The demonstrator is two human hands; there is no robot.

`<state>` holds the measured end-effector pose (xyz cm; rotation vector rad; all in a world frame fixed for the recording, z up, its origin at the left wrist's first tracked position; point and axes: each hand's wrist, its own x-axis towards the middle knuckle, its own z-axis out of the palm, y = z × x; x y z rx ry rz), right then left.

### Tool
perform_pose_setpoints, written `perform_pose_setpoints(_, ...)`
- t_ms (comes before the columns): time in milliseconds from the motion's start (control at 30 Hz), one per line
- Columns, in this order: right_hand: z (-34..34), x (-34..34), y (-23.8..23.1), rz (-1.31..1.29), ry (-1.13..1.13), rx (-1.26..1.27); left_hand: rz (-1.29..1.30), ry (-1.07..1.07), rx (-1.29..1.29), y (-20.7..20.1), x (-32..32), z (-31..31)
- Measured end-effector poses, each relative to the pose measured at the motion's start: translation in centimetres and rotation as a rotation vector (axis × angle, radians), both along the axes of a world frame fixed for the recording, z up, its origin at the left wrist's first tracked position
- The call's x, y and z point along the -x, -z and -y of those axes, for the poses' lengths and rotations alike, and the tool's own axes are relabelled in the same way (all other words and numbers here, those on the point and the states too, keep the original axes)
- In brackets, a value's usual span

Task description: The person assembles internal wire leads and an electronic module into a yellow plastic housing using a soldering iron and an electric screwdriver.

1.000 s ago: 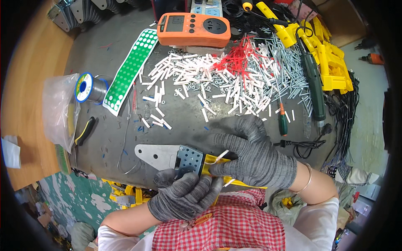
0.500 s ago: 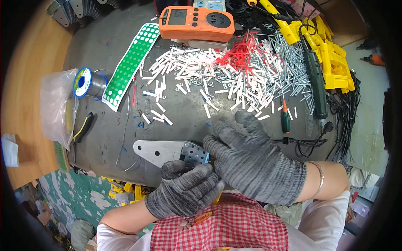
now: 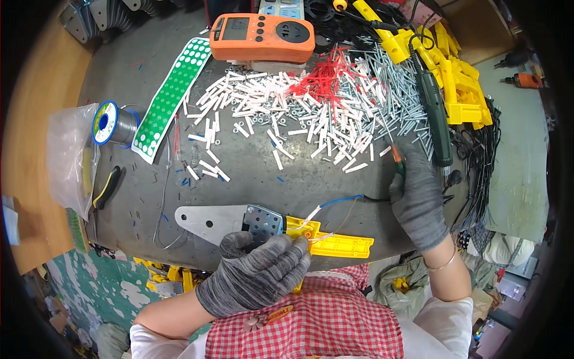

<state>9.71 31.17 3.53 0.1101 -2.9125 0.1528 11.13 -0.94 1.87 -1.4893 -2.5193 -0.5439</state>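
My left hand, in a grey knitted glove, is closed on the near side of a heating tool's open yellow plastic handle. A flat grey metal plate with holes points left from it, joined by a perforated metal bracket. Blue, brown and white-sleeved wires come out of the handle, and a small orange-red spot shows inside it. Farther right, my gloved right hand is closed round the handle of a screwdriver, whose shaft points away toward the screws.
White sleeves, red pieces and long screws lie piled behind. An orange meter, green sticker sheet, solder spool and pliers sit around. A dark green corded tool and yellow housings stand right.
My right hand has left the yellow handle, moved right and away, and taken hold of the screwdriver. The open handle and its wires are now uncovered. My left hand keeps its hold.
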Motion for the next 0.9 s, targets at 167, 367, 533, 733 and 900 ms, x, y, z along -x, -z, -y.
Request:
perform_pose_setpoints(167,3.5,-4.5,-7.0,0.144,-0.547,0.164,0.017,-0.023,-0.001,0.6,-0.6,0.2)
perform_pose_setpoints(367,5.5,-5.6,-7.0,0.178,-0.56,0.113,-0.005,-0.024,-0.017,0.6,-0.7,0.1)
perform_pose_setpoints(533,7.1,-3.8,-8.1,0.202,-0.59,0.065,-0.016,-0.01,-0.031,-0.3,-0.3,0.0)
perform_pose_setpoints(733,16.9,2.8,-10.1,0.16,-0.435,-0.142,0.025,-0.354,-0.339,-7.8,-1.8,-8.9)
perform_pose_setpoints(900,21.0,2.2,-9.5,-0.143,0.262,-0.415,-0.423,-0.828,-0.752,-11.6,3.7,-12.0)
